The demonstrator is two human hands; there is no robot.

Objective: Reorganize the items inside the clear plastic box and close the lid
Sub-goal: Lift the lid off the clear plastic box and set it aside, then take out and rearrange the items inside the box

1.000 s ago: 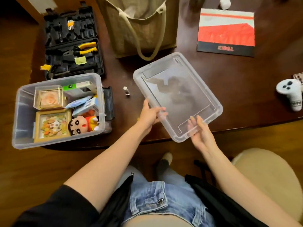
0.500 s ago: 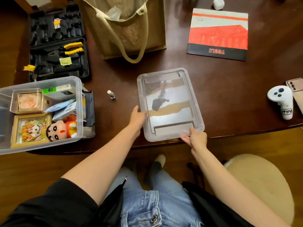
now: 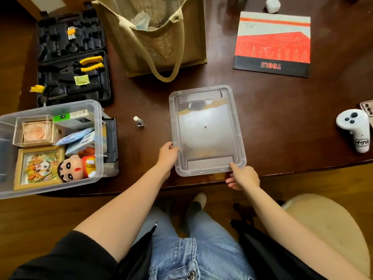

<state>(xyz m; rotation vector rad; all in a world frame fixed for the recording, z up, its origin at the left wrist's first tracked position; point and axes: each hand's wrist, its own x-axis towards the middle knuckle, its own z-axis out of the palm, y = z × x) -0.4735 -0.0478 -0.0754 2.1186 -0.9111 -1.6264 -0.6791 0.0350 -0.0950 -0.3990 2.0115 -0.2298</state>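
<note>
Both of my hands are on the lid (image 3: 206, 130), which lies flat on the table (image 3: 282, 122) in front of me. My left hand (image 3: 168, 153) curls its fingers over the lid's left edge near the corner closest to me; my right hand (image 3: 243, 177) pinches the near right corner, thumb on top and fingers tucked under the rim.

The clear plastic box (image 3: 50, 146) sits well apart to my left, open, hanging a little over the table's edge. Inside it I see a framed picture (image 3: 37, 167), a doll (image 3: 75, 167) with big black eyebrows, a clear cube holding a pink rose (image 3: 34, 131), and some small cartons (image 3: 78, 138).

I judge this as the lid set aside so the sorting can start; nothing is closed yet. Next my hands need to let go and reach left into the box, shifting the doll and cartons so that nothing stands above the rim.

As for writing, the red booklet (image 3: 272, 43) reads "TOOLS", upside down to me. The white controller (image 3: 355, 129) has lettering on its handle that I cannot make out. A green label on one carton is too blurred to read.
</note>
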